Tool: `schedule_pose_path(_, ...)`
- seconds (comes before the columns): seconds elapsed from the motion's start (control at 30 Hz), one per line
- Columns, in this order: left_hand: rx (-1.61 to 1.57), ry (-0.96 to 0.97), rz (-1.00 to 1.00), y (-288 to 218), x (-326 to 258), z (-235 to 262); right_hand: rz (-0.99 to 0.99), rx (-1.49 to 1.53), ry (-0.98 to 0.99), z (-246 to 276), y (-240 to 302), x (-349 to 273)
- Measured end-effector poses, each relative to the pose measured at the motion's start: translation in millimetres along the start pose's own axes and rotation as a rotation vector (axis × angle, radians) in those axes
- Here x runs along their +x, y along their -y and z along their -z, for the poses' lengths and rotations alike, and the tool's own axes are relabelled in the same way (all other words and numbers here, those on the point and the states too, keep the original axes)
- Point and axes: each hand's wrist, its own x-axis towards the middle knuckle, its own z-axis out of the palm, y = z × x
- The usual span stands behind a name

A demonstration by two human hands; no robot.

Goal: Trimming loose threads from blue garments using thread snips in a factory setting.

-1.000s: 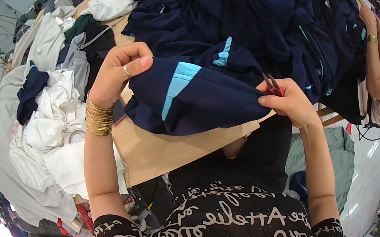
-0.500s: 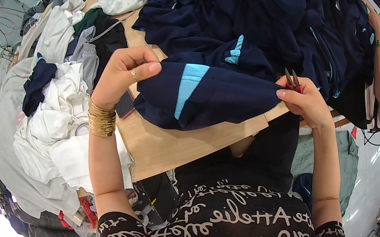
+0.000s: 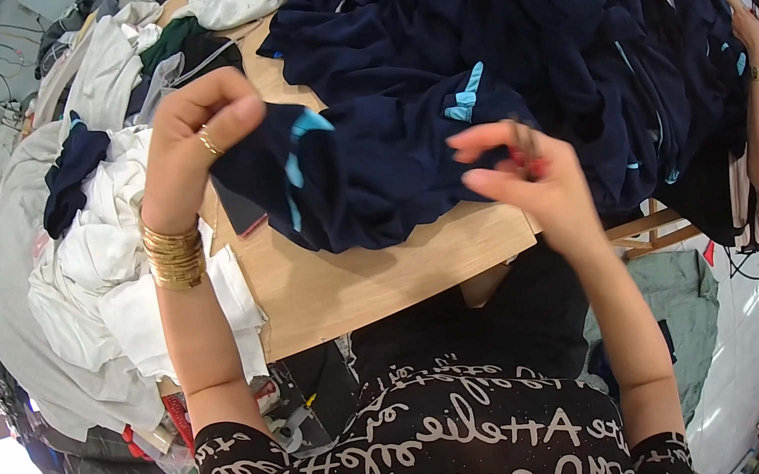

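Pinching the dark blue cloth (image 3: 389, 174) with my left hand (image 3: 202, 141), over the near table (image 3: 359, 291).
My right hand (image 3: 548, 182) grasps red snips (image 3: 529, 162), thumb and forefinger apart, left of the chair.

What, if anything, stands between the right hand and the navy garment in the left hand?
Nothing visible. The left hand pinches the left end of the navy garment; the right hand is at its other side, thumb and fingers apart. It holds a red tool. Whether its fingertips touch the cloth, I can't tell.
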Motion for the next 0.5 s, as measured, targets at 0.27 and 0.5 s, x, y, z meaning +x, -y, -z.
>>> schedule_pose_path(0.27, -0.349, 0.127, -0.291, -22.4, -3.3, 14.1, -0.252, 0.248, -0.114, -31.8, -47.0, 3.7)
schedule_pose_path(0.5, -0.451, 0.162, -0.298, 8.5, -15.6, 17.5, -0.732, 0.766, 0.189, -66.3, -95.7, -28.9)
